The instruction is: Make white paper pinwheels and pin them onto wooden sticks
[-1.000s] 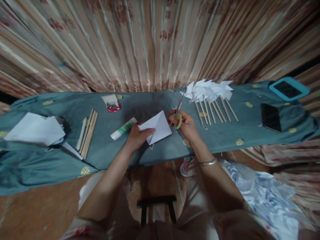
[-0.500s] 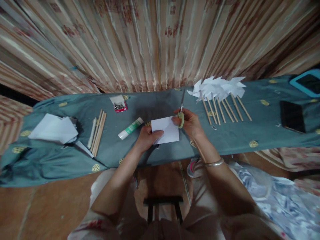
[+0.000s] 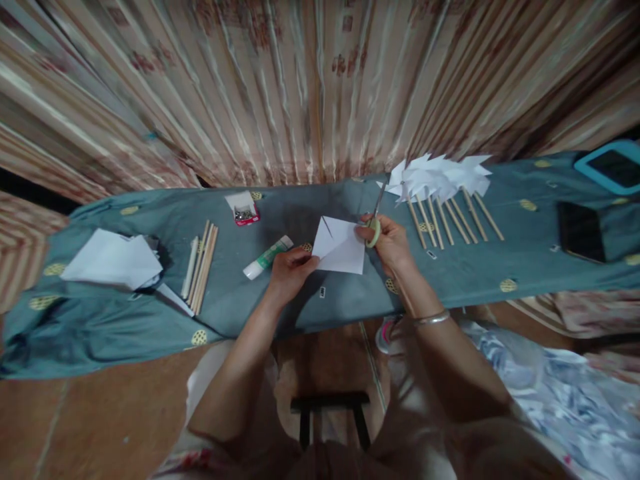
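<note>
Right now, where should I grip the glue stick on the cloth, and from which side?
Probably across its middle, from above: the glue stick lies flat and slanted on the cloth, both long sides free; the left hand is close on its right.

Both forearms reach forward and converge. Left hand [image 3: 289, 270] pinched closed, thumb on top. Right hand [image 3: 391, 241] gripping, fingers curled tight.

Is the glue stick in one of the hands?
No, the glue stick lies on the blue cloth, while the left hand holds the white paper and the right hand holds the scissors.
</note>
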### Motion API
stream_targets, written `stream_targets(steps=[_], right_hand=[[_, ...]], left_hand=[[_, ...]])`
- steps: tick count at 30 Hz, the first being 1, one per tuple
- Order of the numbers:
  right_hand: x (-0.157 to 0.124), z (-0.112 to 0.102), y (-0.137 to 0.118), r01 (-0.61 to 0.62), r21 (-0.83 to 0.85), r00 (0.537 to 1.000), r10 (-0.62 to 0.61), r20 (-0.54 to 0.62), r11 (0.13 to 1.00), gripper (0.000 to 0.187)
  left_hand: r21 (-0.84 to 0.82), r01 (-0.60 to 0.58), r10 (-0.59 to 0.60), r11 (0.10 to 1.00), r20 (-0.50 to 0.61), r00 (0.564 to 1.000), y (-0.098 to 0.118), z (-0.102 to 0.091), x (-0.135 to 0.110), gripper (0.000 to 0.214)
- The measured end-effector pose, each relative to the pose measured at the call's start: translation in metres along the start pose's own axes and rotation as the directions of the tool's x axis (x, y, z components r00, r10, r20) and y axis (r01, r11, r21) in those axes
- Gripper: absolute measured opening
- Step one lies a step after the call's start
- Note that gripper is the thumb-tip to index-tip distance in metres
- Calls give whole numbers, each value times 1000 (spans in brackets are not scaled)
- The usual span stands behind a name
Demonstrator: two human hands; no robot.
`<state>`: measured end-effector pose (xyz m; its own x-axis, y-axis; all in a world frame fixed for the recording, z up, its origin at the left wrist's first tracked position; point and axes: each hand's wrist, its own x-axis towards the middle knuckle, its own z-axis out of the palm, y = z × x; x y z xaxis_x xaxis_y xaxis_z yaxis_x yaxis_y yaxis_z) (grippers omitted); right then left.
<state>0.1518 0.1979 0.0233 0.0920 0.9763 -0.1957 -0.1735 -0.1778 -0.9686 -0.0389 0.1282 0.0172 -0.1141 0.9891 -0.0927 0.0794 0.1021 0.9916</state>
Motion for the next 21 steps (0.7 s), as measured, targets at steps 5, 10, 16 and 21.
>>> stream_targets(steps=[5, 10, 16, 21], right_hand=[[-2, -6, 8, -23, 106, 999, 28, -37, 994, 38], [-1, -17, 9, -30, 177, 992, 51, -115, 984, 33], [-4, -16, 6, -51, 303, 975, 113, -190, 952, 33], [-15, 3, 13, -85, 318, 981, 135, -138, 944, 34]], left_hand=[[21, 8, -7, 1000, -37, 999, 3, -4, -1, 15], [8, 28, -28, 1000, -61, 998, 4, -10, -5, 12], [-353, 116, -158, 928, -94, 983, -2, 11, -21, 34], [-481, 165, -142, 861, 84, 986, -10, 38, -30, 39]])
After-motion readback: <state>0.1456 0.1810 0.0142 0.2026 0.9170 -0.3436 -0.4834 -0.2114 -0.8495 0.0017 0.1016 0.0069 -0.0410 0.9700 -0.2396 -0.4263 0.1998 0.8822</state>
